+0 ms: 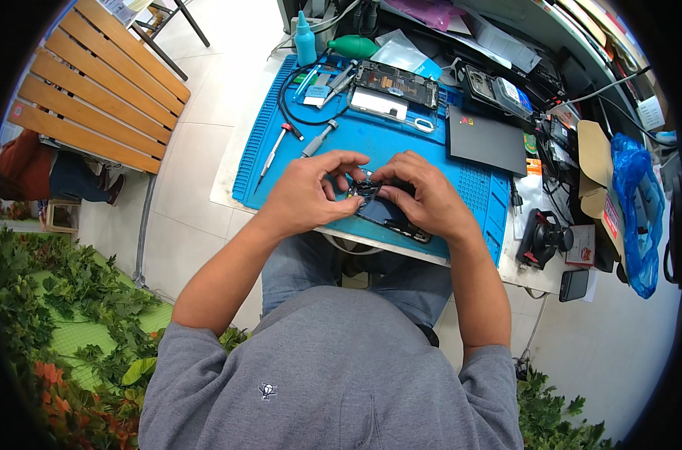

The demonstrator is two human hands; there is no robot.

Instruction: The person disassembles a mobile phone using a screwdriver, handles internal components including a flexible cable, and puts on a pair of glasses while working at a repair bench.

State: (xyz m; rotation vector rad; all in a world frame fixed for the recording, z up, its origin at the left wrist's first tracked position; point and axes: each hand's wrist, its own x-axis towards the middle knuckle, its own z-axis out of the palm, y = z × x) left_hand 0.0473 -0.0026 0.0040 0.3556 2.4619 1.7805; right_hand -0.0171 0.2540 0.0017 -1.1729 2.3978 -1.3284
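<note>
An opened smartphone (392,215) lies at the near edge of the blue repair mat (281,176), its dark inside facing up. At its upper left end is a small dark phone part (368,187) between my hands. My left hand (314,187) is curled around the part's left side, index finger above and thumb below. My right hand (422,193) pinches the part's right side between thumb and fingertips, and lies over some of the phone. What the part is exactly I cannot make out. A grey-handled tool (320,139) and a screwdriver (273,156) lie beyond my left hand.
Farther back on the mat are another opened phone (397,84), a blue bottle (305,41) and a green air blower (353,47). A black box (486,140) sits to the right. Beyond it are cables, a cardboard box (602,180) and a blue plastic bag (638,214).
</note>
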